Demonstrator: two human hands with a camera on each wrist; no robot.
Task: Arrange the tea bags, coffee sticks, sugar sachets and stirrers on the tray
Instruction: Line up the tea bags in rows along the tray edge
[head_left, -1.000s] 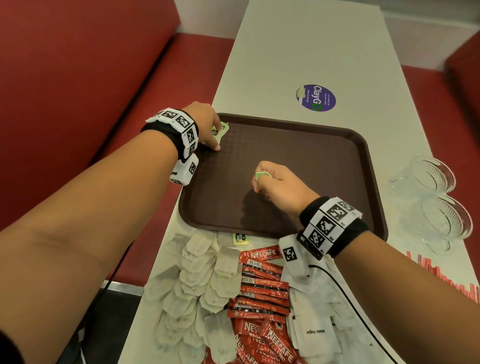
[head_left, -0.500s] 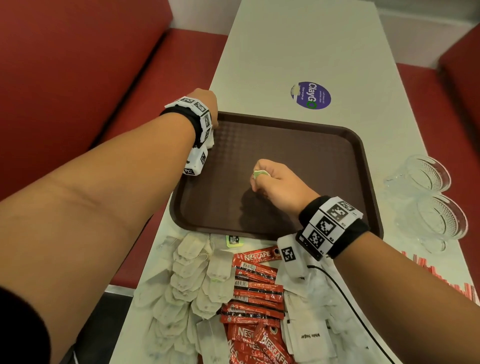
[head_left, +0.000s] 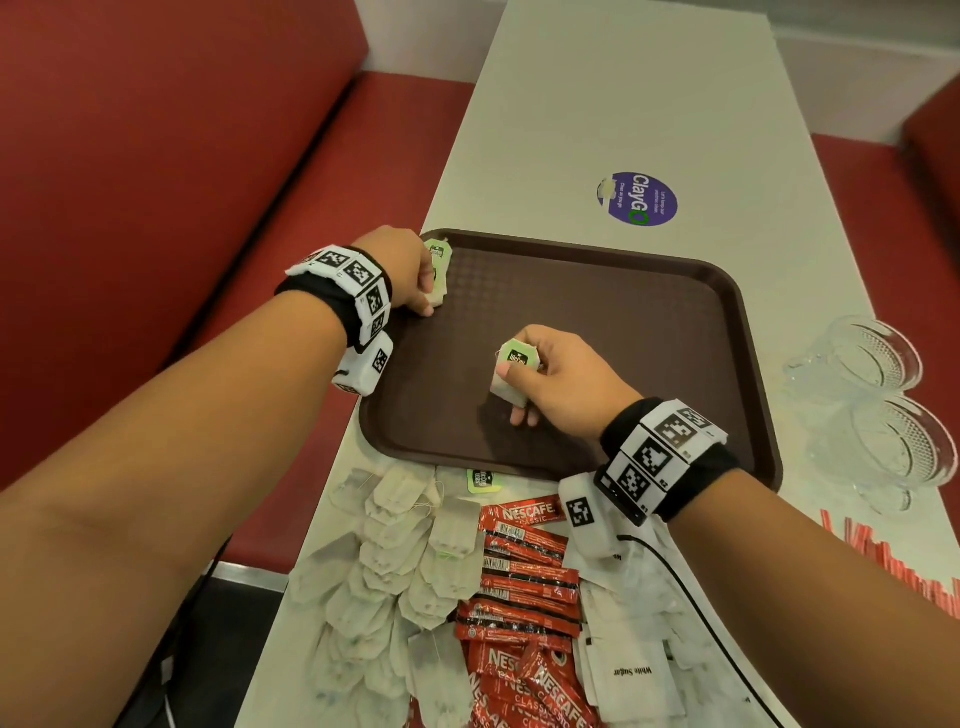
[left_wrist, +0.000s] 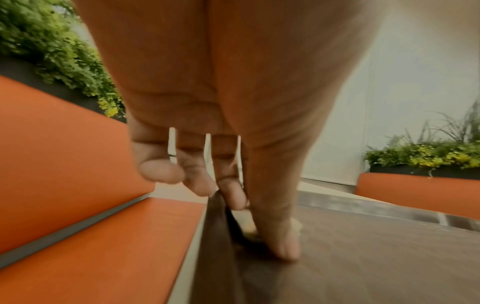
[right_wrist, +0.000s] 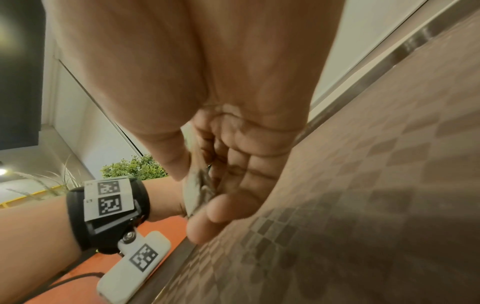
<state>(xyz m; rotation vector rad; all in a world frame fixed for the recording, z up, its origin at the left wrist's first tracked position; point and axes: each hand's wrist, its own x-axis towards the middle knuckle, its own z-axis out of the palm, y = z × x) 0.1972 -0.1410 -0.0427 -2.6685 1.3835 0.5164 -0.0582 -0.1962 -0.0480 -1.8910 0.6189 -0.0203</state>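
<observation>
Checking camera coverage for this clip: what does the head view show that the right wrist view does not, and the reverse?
Only the head view shows the supplies off the tray: the heap of tea bags, Nescafe coffee sticks, white sugar sachets, red stirrers, and the left hand holding a tea bag at the tray's corner.

Only the right wrist view shows the right palm from beneath and a plant behind.

Both show the right hand pinching a tea bag over the brown tray.

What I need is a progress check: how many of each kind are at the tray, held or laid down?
Tea bags: 2, one in the left hand, one in the right hand
Coffee sticks: 0
Sugar sachets: 0
Stirrers: 0
Total at the tray: 2
</observation>
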